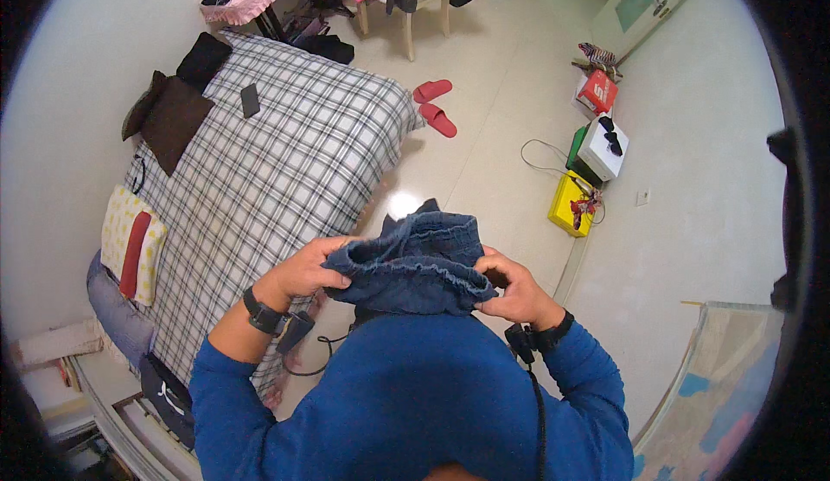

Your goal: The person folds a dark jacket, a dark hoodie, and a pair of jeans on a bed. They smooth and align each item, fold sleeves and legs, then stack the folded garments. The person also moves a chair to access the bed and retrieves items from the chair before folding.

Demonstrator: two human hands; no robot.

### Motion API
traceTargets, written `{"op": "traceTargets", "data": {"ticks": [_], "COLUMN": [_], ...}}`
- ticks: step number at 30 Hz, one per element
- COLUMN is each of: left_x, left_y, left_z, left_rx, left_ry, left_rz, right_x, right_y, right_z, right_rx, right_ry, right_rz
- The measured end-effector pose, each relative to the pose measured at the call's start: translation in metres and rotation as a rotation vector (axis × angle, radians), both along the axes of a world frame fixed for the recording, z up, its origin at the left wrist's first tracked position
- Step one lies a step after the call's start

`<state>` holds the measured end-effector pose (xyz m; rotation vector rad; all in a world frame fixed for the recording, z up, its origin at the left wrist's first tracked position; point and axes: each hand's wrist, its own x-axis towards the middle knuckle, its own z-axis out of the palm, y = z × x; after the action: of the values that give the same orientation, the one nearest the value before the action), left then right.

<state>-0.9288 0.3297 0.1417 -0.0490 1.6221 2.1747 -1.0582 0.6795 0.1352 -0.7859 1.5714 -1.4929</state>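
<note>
A dark blue garment (pixel 415 280) with a gathered elastic waistband is stretched between my hands, just in front of my body. My left hand (pixel 314 270) grips one end of the waistband, thumb on the near side and fingers partly behind the cloth. At the other end, my right hand (pixel 512 286) pinches the band between thumb and fingers. The waist opening faces up, and the rest of the cloth hangs in folds below, its lower part hidden. Both wrists carry black straps with small devices and cables.
To the left stands a bed with a checked sheet (pixel 311 137), bearing dark cushions (pixel 175 118), a black phone or tablet (pixel 249 100) and a folded yellow-and-white cloth (pixel 133 241). Red slippers (pixel 438 120) lie on the floor. Boxes, one yellow (pixel 570 203), line the right wall; a chair (pixel 408 11) stands ahead.
</note>
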Motion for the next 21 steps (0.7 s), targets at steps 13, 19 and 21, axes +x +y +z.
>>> {"op": "traceTargets", "data": {"ticks": [13,19,21], "left_x": [0.010,0.021,0.029], "left_y": [0.021,0.017,0.017], "left_z": [0.019,0.018,0.018], "left_rx": [-0.036,0.030,-0.112], "left_ry": [0.372,-0.065,0.083], "left_rz": [-0.104,-0.142,-0.197], "right_x": [-0.001,-0.003,-0.001], "right_y": [-0.001,0.006,0.011], "right_z": [0.014,0.021,0.025], "right_rx": [-0.125,-0.025,-0.037], "right_ry": [0.660,0.511,0.621], "right_rz": [-0.105,-0.081,-0.085]}}
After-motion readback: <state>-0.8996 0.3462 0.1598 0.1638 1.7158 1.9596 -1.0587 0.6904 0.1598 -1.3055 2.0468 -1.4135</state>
